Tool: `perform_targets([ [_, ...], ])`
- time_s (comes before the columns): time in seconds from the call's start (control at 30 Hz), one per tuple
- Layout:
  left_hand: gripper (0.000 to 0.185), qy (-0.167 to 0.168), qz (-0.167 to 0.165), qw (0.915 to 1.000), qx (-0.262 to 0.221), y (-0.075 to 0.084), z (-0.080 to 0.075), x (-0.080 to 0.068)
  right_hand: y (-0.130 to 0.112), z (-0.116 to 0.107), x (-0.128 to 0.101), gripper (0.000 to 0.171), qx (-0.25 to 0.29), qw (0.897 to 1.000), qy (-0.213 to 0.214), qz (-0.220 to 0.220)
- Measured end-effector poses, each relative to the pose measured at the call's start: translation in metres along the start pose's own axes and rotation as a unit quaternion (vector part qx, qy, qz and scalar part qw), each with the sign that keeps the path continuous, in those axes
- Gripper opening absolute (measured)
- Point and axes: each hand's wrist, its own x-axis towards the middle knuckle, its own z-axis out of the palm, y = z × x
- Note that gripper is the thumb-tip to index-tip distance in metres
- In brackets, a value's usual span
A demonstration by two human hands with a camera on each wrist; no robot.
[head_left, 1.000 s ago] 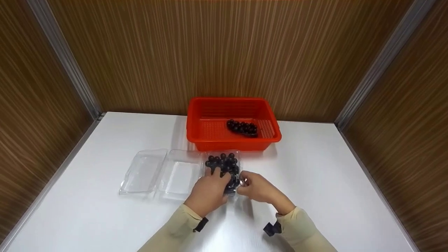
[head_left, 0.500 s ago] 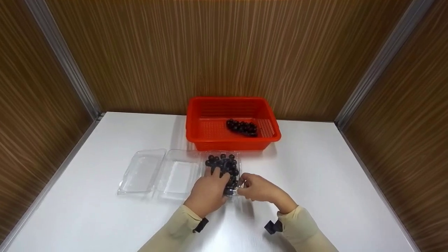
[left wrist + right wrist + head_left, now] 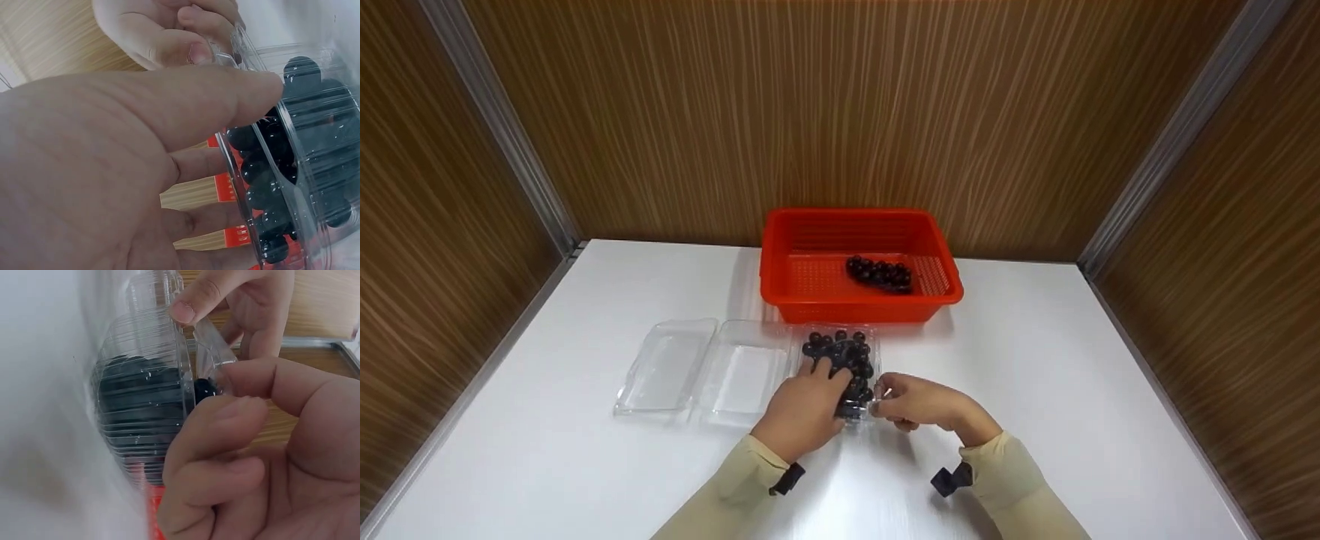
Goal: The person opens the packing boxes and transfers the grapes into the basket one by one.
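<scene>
A clear plastic clamshell box point(image 3: 876, 349) of dark grapes point(image 3: 861, 360) sits on the white table with its lid over the fruit. My left hand point(image 3: 804, 409) lies over the box's near left part. Its fingers stretch across the lid, and in the left wrist view the thumb point(image 3: 253, 95) presses the front rim. At the near right corner, my right hand point(image 3: 919, 401) pinches the clear rim between thumb and index finger, as the right wrist view shows. The right hand's other fingers point(image 3: 225, 433) are curled beside the box. Whether the rim is latched cannot be seen.
Behind the box stands a red plastic basket point(image 3: 851, 309) with a bunch of dark grapes point(image 3: 879, 274) inside. An unfolded clear clamshell point(image 3: 671, 367) lies to the left, against the grape box. Wood-grain panels point(image 3: 840, 112) enclose the back and sides of the white table point(image 3: 1057, 375).
My right hand has shifted slightly right at the box's corner, and the box has moved a little right with it. My left hand stays on the lid.
</scene>
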Motion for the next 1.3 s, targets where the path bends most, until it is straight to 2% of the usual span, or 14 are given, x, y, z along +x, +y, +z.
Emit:
perform_targets([
  [0.13,0.063,0.002,0.001,1.0,-0.001,0.0,0.0,0.0,0.007,-0.013,0.003,0.015,0.06,0.997,-0.04,-0.013],
  [0.27,0.063,0.001,0.001,1.0,0.004,-0.001,0.0,0.001,0.011,-0.022,0.005,0.016,0.09,0.994,-0.055,-0.019],
  [0.4,0.059,0.006,0.003,0.9999,0.009,-0.002,0.0,0.002,0.01,-0.024,0.005,0.021,0.097,0.994,-0.048,-0.005],
  [0.53,0.055,0.001,-0.004,1.0,0.004,0.001,-0.002,0.002,0.006,-0.022,0.005,0.019,0.097,0.995,-0.034,0.014],
  [0.7,0.048,-0.004,-0.012,0.9999,-0.005,0.002,-0.004,0.003,0.002,-0.02,0.005,0.018,0.132,0.99,-0.031,0.027],
  [0.77,0.047,-0.005,-0.012,0.9999,-0.008,0.002,-0.004,0.003,0.001,-0.019,0.004,0.02,0.119,0.992,-0.026,0.026],
  [0.9,0.055,-0.016,-0.012,0.9997,-0.012,0.002,-0.003,0.004,0.002,-0.018,0.002,0.02,0.043,0.999,0.0,0.007],
  [1.0,0.061,-0.021,-0.013,0.9996,-0.011,0.001,-0.003,0.004,0.003,-0.018,0.003,0.018,-0.004,1.0,0.008,-0.011],
  [1.13,0.065,-0.021,-0.012,0.9997,-0.005,0.0,-0.001,0.003,0.006,-0.016,0.003,0.017,-0.033,0.999,0.001,-0.034],
  [1.3,0.071,-0.02,-0.012,0.9997,-0.004,0.0,0.001,0.003,0.007,-0.013,0.003,0.009,-0.063,0.997,0.002,-0.054],
])
